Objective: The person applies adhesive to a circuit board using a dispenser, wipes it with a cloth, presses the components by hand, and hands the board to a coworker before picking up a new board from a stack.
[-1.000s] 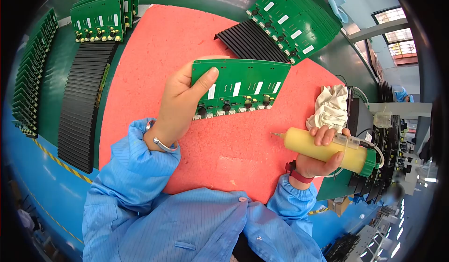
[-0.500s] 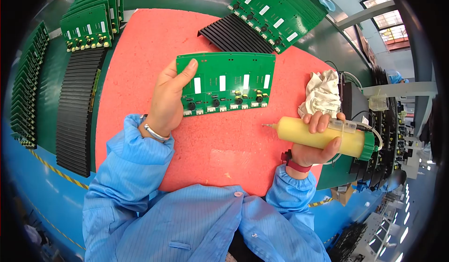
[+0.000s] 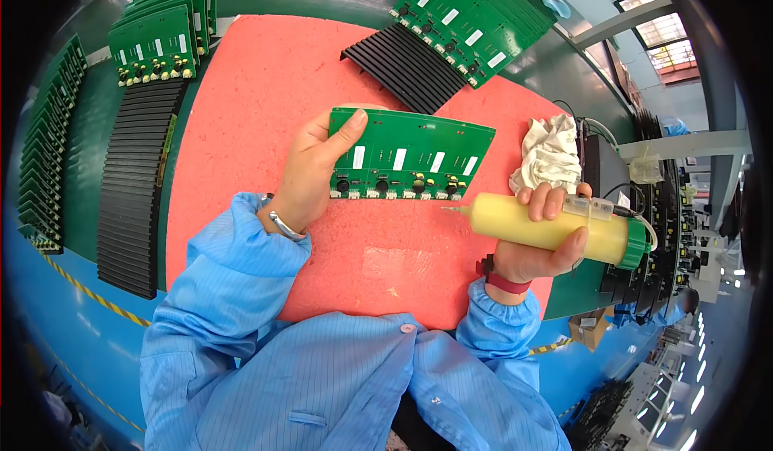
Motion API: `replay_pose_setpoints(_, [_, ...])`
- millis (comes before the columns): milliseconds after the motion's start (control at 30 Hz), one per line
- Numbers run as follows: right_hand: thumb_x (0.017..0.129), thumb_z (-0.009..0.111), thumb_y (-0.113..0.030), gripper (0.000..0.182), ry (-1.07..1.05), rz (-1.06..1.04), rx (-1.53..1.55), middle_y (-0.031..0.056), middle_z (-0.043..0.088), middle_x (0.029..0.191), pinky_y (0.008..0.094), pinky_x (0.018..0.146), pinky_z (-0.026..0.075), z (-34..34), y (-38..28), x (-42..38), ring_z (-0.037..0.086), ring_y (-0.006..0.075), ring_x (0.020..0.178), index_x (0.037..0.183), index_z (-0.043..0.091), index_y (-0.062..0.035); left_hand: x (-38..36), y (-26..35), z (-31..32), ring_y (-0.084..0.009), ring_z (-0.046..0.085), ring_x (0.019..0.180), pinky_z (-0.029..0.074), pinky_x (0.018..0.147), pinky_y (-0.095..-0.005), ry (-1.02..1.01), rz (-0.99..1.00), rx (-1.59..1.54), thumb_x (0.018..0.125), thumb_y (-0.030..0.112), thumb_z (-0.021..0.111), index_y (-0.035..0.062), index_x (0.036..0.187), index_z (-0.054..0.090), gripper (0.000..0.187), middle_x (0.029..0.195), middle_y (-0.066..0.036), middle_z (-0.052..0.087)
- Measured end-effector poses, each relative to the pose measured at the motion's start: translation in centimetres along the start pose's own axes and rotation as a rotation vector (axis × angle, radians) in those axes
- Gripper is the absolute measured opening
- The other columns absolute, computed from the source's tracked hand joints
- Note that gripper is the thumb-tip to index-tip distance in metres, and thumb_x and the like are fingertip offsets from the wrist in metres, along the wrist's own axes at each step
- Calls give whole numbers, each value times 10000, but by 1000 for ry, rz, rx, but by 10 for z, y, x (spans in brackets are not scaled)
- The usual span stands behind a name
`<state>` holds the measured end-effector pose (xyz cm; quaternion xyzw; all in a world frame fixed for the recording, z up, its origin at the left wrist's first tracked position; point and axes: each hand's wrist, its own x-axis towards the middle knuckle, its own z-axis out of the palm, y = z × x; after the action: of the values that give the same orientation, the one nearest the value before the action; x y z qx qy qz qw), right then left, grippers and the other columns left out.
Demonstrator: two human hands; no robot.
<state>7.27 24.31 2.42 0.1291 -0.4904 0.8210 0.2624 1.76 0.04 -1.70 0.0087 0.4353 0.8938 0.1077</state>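
Note:
My left hand [image 3: 310,169] grips the left end of a green circuit board [image 3: 403,141], thumb on its face and the other fingers hidden behind. White labels, black round parts and white connectors line the board's lower half. My right hand [image 3: 539,246] is wrapped round a glue dispensing bottle [image 3: 515,219] with yellowish contents, a green cap and a thin needle tip. The bottle lies sideways in the grasp, its needle pointing left, just below the board's lower right corner and apart from it.
A pink mat [image 3: 241,129] covers the work surface. A black slotted rack [image 3: 411,68] with several boards stands at the back; another rack [image 3: 137,193] with boards is at left. A crumpled white cloth [image 3: 547,153] lies right, beside a dark box [image 3: 604,161] with tubing.
My left hand has moved the board to the right and tilted it, its right end dropping. The bottle in my right hand has shifted slightly left and up.

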Motion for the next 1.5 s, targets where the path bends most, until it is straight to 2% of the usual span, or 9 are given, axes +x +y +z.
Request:
replay_pose_setpoints(133, [926, 544, -412, 529, 11, -48, -5, 46, 520, 826, 386, 764, 445, 7, 3, 3, 504, 165, 739, 1307, 368, -91, 0, -1, 1, -93, 656, 855, 533, 742, -240, 8, 8, 64, 974, 220, 583, 11, 1140, 651, 276, 1007, -63, 702])
replay_pose_setpoints(567, [912, 538, -394, 496, 3, -46, -130, 33, 487, 835, 382, 798, 413, 31, 16, 3, 471, 153, 749, 1283, 375, -107, -2, 1, 0, -105, 660, 890, 538, 775, -247, -57, -15, 32, 971, 206, 586, 4, 1166, 638, 286, 1040, -70, 698])
replay_pose_setpoints(767, [910, 533, -395, 524, -20, -23, -46, 16, 435, 797, 343, 757, 383, 19, 19, -7, 431, 140, 720, 1323, 347, -132, -3, 0, 0, -101, 626, 945, 510, 834, -260, 30, -49, 106, 968, 170, 589, -2, 1195, 616, 286, 1073, -47, 674])
replay_pose_setpoints(833, [908, 543, -394, 527, -13, -17, -13, 11, 428, 773, 347, 761, 391, 17, 14, -6, 438, 140, 707, 1318, 340, -132, -2, -1, -1, -101, 624, 945, 510, 832, -260, 24, -42, 100, 968, 173, 591, 0, 1196, 615, 288, 1070, -46, 674])
replay_pose_setpoints(900, [872, 628, -383, 609, 1, -14, 83, 55, 496, 802, 361, 738, 462, 14, 10, -6, 508, 176, 724, 1321, 335, -95, -5, -1, 0, -108, 631, 944, 515, 828, -264, 1, -42, 61, 968, 178, 589, 2, 1200, 611, 292, 1070, -51, 676])
replay_pose_setpoints(1100, [859, 649, -384, 602, -6, -3, 87, 54, 505, 764, 370, 705, 471, 17, 4, -9, 519, 186, 677, 1293, 362, -81, -9, 1, 5, -131, 656, 913, 539, 806, -280, -1, -53, -36, 977, 160, 558, 8, 1171, 614, 253, 1052, -70, 683])
replay_pose_setpoints(1267, [898, 588, -408, 543, -96, -11, 38, 31, 483, 774, 345, 693, 457, 16, 5, -10, 488, 147, 683, 1288, 372, -98, -9, -3, 0, -127, 656, 902, 545, 792, -274, 5, -93, -65, 971, 141, 564, 9, 1202, 590, 267, 1034, -65, 678])
replay_pose_setpoints(1400, [847, 683, -371, 609, -53, 28, 136, 60, 529, 769, 373, 713, 477, 15, 5, -12, 537, 189, 684, 1276, 368, -75, -12, -5, 5, -109, 630, 880, 525, 782, -259, 74, -64, 48, 953, 90, 582, 24, 1323, 492, 387, 1017, -49, 654])
replay_pose_setpoints(1500, [849, 681, -374, 603, -50, 32, 147, 59, 530, 766, 375, 712, 480, 13, 5, -13, 539, 189, 685, 1272, 370, -77, -12, -14, 0, -122, 605, 956, 513, 804, -259, 135, 16, 255, 950, 73, 566, 30, 1350, 467, 414, 1112, -71, 613])
